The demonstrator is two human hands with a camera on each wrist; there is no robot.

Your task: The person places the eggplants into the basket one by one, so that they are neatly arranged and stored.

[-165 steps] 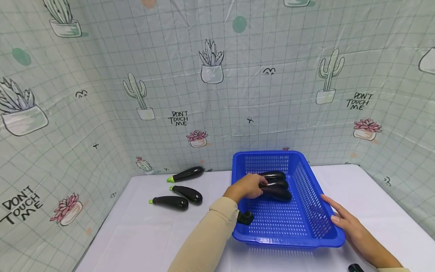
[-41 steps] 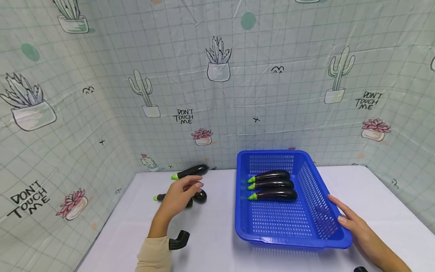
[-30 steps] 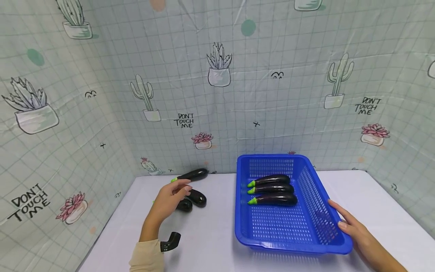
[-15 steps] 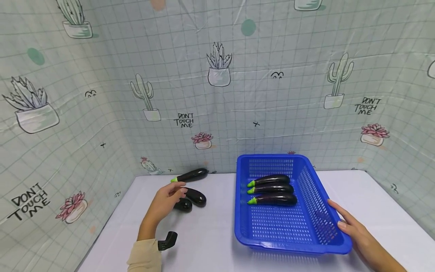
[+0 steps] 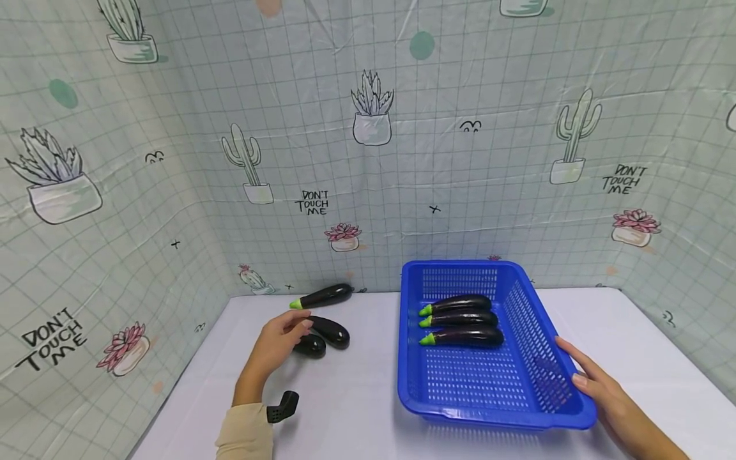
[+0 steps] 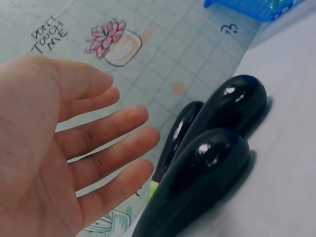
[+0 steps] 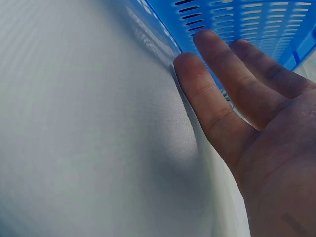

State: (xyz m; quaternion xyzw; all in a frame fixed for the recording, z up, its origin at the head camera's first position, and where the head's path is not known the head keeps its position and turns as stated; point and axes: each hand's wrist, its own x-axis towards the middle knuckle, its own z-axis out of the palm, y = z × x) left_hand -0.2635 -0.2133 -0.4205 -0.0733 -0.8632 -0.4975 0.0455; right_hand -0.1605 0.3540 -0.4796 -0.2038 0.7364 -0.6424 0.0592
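Note:
My left hand (image 5: 273,342) hovers over the left side of the table with loosely bent fingers and nothing in them. In the left wrist view its palm and fingers (image 6: 108,131) are apart from the eggplants. Closest to it are a front eggplant (image 5: 311,346) and a middle eggplant (image 5: 331,332), both partly hidden by the hand in the head view. Behind them lies a third eggplant (image 5: 324,296) with a green stem end. My right hand (image 5: 604,393) rests against the right side of a blue plastic basket (image 5: 497,418), its fingers (image 7: 242,84) nearly straight along the outer wall.
Inside the basket three eggplants (image 5: 466,336) lie side by side, green ends to the left. A white cloth covers the table (image 5: 345,396). Patterned fabric (image 5: 379,179) with cactus drawings stands behind and at both sides. A black camera mount (image 5: 283,407) sits at my left wrist.
Earlier my left hand was at the eggplants inside the basket; it let go and moved left over the loose ones, then drifted slightly further left. My right hand stayed on the basket.

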